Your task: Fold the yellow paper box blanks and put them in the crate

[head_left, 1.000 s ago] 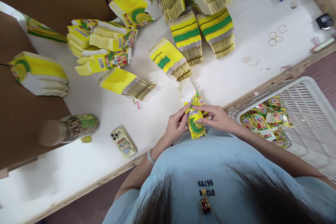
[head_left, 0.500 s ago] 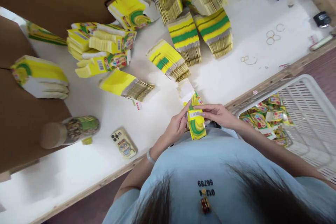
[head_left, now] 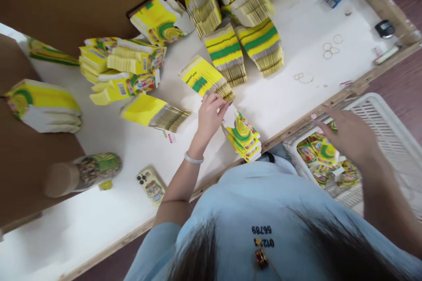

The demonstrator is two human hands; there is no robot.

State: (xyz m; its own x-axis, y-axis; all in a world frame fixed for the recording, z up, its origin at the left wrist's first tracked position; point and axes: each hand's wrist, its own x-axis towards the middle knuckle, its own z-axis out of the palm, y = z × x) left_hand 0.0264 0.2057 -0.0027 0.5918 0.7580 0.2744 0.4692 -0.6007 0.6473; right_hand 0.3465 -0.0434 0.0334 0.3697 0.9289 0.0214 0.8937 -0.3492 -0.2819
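My left hand point(head_left: 211, 116) reaches forward over the white table point(head_left: 296, 96). Its fingertips pinch the white end flap of the top flat carton in a small yellow-green pile point(head_left: 244, 138) at the table's near edge. Just beyond the fingers lies a fanned stack of flat cartons point(head_left: 204, 79). My right hand point(head_left: 347, 138) is blurred and hovers with spread fingers over the white plastic basket point(head_left: 392, 118) to the right. It holds nothing. Folded yellow-green cartons point(head_left: 325, 153) lie in the basket under it.
Several more carton stacks point(head_left: 231, 48) and bundles point(head_left: 125, 68) cover the back of the table. A phone point(head_left: 151, 186) and a jar lying on its side point(head_left: 82, 173) are at the near left. Rubber bands point(head_left: 329, 48) lie at the right. Brown cardboard walls stand behind and left.
Both hands held one carton at the table edge. That carton has left my hands; the right hand swung right over the basket, and the left moved forward to the pile's flap.
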